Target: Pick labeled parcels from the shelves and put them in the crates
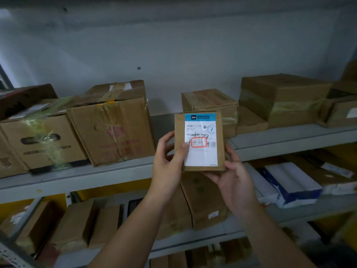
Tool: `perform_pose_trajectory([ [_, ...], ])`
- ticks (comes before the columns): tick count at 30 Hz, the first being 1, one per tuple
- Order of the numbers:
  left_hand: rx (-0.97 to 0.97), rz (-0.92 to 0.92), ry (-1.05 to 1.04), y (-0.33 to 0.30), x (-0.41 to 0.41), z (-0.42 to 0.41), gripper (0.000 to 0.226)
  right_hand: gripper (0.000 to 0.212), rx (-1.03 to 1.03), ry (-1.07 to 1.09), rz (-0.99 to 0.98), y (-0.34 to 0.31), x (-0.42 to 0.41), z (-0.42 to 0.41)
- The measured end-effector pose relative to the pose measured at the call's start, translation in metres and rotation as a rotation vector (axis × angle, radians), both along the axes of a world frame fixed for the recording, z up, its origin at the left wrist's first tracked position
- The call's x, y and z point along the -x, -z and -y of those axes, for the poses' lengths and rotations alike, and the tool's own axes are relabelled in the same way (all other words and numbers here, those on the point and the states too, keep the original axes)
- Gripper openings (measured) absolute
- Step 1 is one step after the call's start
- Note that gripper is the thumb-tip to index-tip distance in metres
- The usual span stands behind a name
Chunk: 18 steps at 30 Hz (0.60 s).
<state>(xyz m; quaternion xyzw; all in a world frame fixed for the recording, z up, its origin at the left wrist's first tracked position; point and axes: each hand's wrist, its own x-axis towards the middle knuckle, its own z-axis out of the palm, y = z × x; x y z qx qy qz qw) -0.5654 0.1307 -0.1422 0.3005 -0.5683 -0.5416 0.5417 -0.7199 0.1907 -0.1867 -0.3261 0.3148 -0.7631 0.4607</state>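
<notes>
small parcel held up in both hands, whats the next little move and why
Probably lower the small parcel away from the shelf and turn toward a crate. Both the left hand and right hand already grip it, clear of the shelf, label facing the camera. No crate shows in this view.

Pretty dim shot overall, with a cool grey-blue cast. We get the most light on the far wall [173,45], brightest toward the upper left, so it seems to come from up there. The white label [201,144] is the brightest and sharpest thing we see, printed text only half readable. Lower shelves sink into shadow. Tape on the left boxes [46,140] throws greenish glare. Edges smear and bend badly, the shelf rail [289,140] curving at right, and near corners are mush.
</notes>
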Motion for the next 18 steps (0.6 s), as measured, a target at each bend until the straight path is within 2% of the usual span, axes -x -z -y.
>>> perform_pose_trajectory([
  [4, 0.0, 0.085, 0.101, 0.02, 0.017, -0.017, 0.042, 0.06, -0.116, 0.148, -0.042, 0.021, 0.005, -0.027],
  [6, -0.009, 0.151, 0.195, 0.036, 0.031, -0.03, 0.038, 0.064, -0.2, 0.257, -0.042, 0.041, 0.01, -0.052],
  [9, -0.025, 0.276, 0.382, 0.071, 0.059, -0.052, 0.037, 0.054, -0.338, 0.415, -0.007, 0.082, 0.021, -0.104],
  [12, -0.077, 0.39, 0.589, 0.125, 0.097, -0.082, 0.039, 0.063, -0.482, 0.585, 0.076, 0.133, 0.028, -0.167],
  [18, -0.228, 0.661, 0.921, 0.24, 0.175, -0.188, 0.038, 0.05, -0.713, 0.863, 0.25, 0.226, 0.03, -0.302],
])
